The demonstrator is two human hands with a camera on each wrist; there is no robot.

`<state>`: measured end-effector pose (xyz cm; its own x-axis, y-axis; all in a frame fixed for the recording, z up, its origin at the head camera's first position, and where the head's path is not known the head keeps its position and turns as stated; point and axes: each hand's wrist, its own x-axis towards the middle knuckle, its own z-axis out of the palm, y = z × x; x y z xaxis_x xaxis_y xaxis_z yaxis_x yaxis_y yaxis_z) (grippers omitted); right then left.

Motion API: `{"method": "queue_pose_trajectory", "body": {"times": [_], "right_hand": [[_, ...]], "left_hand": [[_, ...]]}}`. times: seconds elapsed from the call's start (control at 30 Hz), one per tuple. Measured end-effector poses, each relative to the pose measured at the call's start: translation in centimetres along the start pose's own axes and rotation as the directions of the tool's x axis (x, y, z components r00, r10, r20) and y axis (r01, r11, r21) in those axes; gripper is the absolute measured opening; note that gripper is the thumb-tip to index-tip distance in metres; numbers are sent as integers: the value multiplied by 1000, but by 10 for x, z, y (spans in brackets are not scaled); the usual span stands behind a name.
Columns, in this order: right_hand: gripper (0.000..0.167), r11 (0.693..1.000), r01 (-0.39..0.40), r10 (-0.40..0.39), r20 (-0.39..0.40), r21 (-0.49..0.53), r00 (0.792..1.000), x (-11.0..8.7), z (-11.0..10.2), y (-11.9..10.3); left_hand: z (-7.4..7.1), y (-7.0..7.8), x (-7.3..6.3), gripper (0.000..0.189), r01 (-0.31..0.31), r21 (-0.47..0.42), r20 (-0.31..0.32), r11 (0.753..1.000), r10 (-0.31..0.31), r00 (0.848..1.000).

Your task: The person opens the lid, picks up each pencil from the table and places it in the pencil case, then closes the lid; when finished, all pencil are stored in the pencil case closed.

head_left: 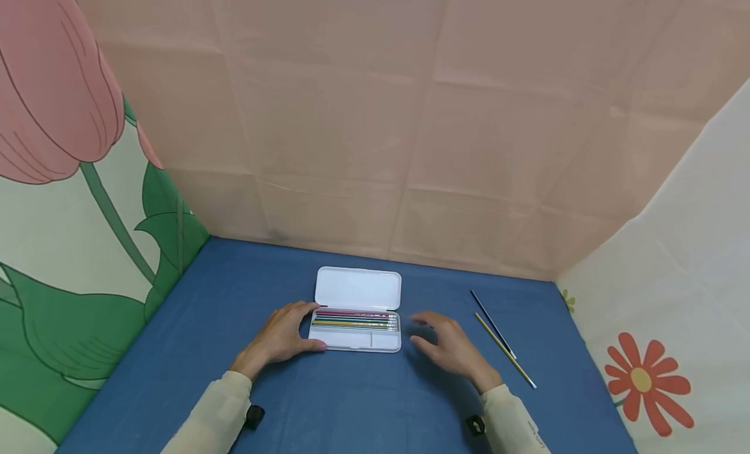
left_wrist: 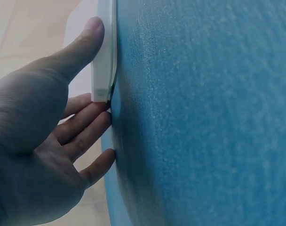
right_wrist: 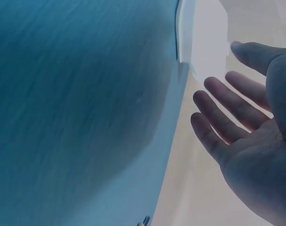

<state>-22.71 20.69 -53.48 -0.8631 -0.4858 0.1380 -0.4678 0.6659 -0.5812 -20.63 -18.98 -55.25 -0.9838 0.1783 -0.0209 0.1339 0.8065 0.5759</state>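
Observation:
A white pencil case (head_left: 356, 346) lies on the blue table with its lid (head_left: 358, 288) raised at the back. Several pencils (head_left: 351, 319) lie side by side in its rear part, red, dark and yellow among them. My left hand (head_left: 284, 333) grips the left end of the case, fingers at the back and thumb (left_wrist: 93, 37) on the front wall. Just off the right end, my right hand (head_left: 448, 345) hovers with fingers apart and holds nothing; its palm (right_wrist: 260, 155) shows bare in the right wrist view.
To the right of my right hand, a dark pencil (head_left: 491, 320) and a yellow pencil (head_left: 504, 348) lie slanted on the blue table (head_left: 351, 408). A beige cloth wall (head_left: 410, 148) rises behind, and flower-printed cloths stand at both sides.

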Motion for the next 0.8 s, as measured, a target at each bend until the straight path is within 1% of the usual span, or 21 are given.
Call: {"method": "queue_pose_trajectory", "body": {"times": [0.1, 0.23, 0.37, 0.57, 0.8], "right_hand": [[42, 999, -25, 24, -17, -21, 1000, -6, -5, 4], [41, 998, -40, 38, -47, -47, 998, -16, -11, 12], [42, 996, -50, 44, -80, -69, 996, -28, -17, 23], [44, 991, -92, 80, -116, -102, 990, -46, -27, 37], [44, 985, -139, 123, -150, -103, 981, -65, -38, 54]], "left_hand": [[0, 0, 0, 96, 7, -4, 4, 1000, -7, 1000], [0, 0, 0, 96, 12, -3, 5, 1000, -12, 1000], [0, 0, 0, 96, 8, 1, 5, 1000, -8, 1000], [-1, 1, -2, 97, 5, 1, 4, 1000, -5, 1000], [-2, 2, -1, 97, 4, -11, 6, 1000, -4, 1000]]}}
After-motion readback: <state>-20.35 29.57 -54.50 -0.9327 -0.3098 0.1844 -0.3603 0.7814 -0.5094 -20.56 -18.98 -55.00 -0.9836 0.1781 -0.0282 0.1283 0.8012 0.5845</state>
